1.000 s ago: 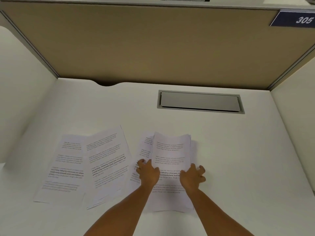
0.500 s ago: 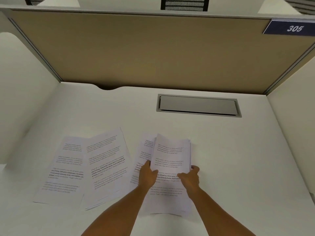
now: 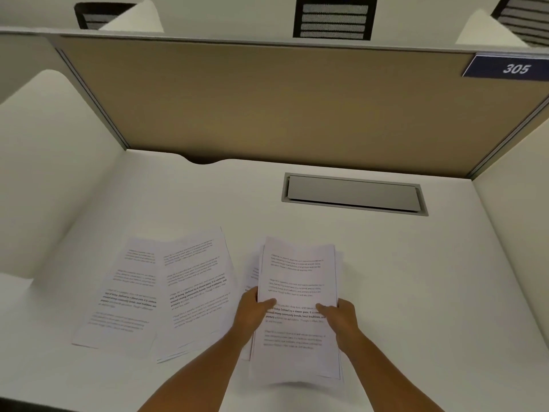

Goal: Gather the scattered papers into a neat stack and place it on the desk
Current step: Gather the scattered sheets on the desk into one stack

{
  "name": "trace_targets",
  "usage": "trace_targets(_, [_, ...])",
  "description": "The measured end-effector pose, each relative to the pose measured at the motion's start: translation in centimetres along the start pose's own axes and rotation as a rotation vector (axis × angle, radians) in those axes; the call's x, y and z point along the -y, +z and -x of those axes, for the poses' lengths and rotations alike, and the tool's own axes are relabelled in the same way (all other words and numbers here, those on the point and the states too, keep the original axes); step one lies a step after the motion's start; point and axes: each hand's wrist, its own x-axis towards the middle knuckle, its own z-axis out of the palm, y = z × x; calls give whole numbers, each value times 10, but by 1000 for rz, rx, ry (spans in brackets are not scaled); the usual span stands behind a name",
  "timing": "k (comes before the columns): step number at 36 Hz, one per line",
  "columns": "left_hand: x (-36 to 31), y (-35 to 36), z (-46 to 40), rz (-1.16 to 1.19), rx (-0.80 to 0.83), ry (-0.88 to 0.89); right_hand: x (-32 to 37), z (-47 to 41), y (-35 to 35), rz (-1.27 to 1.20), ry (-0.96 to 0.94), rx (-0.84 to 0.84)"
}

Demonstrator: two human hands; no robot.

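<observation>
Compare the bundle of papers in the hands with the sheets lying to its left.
The held bundle is gripped at both side edges by the left hand and right hand; the loose sheets lie untouched on the desk. The held bundle is roughly squared; the loose sheets are fanned, overlapping at angles. Both are white pages of printed text.

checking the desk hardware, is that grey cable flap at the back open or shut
Shut, as far as shows: the grey flap lies flat within its frame, with only a thin dark slit along its near edge.
</observation>
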Motion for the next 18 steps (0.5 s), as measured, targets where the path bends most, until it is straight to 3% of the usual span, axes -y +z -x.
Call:
trace_targets(9, [-1, -21, -4, -150, -194, 35, 14, 5, 38, 85, -105, 48])
trace_targets(18, [-1, -26, -19, -319, -231, 53, 24, 6, 80, 374, -173, -63])
